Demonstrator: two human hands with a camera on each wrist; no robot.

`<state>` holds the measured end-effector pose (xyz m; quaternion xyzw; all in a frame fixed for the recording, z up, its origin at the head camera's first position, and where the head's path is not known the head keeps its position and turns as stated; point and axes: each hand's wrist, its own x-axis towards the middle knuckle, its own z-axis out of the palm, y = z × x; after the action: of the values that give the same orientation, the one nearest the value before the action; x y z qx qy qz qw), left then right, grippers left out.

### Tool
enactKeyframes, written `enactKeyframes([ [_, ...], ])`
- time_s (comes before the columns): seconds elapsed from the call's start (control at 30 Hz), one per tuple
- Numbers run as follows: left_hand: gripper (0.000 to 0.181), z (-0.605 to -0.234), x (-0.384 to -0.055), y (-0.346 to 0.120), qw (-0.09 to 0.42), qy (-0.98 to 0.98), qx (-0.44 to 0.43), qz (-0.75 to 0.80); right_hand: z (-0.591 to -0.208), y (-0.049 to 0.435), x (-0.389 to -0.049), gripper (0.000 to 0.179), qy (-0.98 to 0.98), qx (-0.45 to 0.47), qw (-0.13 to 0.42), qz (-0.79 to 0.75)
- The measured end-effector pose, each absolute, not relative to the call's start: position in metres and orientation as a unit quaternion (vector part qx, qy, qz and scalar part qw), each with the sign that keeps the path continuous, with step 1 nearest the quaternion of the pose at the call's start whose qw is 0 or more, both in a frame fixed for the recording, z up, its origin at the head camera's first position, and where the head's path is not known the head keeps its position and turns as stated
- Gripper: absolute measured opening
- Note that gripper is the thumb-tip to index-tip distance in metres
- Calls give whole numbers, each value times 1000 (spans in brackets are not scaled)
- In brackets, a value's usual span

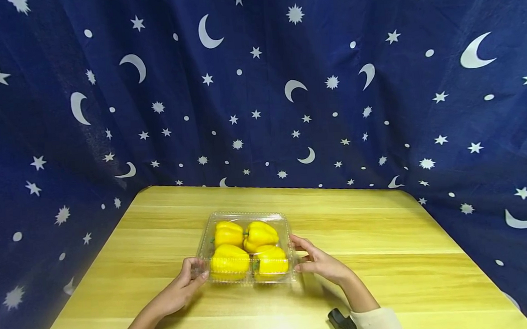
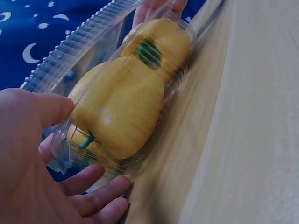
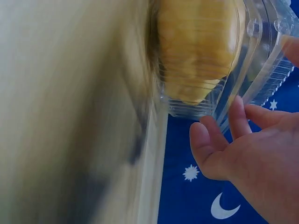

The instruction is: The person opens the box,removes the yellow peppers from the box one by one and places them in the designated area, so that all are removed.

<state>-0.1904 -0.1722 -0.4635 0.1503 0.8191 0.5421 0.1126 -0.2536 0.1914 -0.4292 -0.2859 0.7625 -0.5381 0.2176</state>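
A clear plastic clamshell container [image 1: 248, 214] with a ribbed rim sits at the middle of the table, its lid down over several yellow bell peppers [image 1: 230, 259]. At its front left corner my left hand [image 1: 182, 284] grips the edge. In the left wrist view the thumb lies on the rim, one finger is behind it, and the others spread below. My right hand [image 1: 321, 262] holds the opposite side, thumb near the front corner and fingers farther back along the rim. Green stems [image 2: 148, 52] show through the plastic.
The wooden table [image 1: 386, 237] extends around the container on all sides. A dark blue curtain [image 1: 258, 84] with white moons and stars hangs behind and beside it. A black wrist device [image 1: 341, 322] is at my right sleeve [image 1: 377, 323].
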Motion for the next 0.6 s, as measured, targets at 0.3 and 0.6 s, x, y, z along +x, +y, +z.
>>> enactKeyframes([
  [0.3,45,-464,-192,-174,110,810,168,550,-419,197,-258,74,788,-287,177,-515],
  [0.6,58,-463,-194,-175,128,807,184,546,-404,204,-275,57,764,-337,149,-529],
])
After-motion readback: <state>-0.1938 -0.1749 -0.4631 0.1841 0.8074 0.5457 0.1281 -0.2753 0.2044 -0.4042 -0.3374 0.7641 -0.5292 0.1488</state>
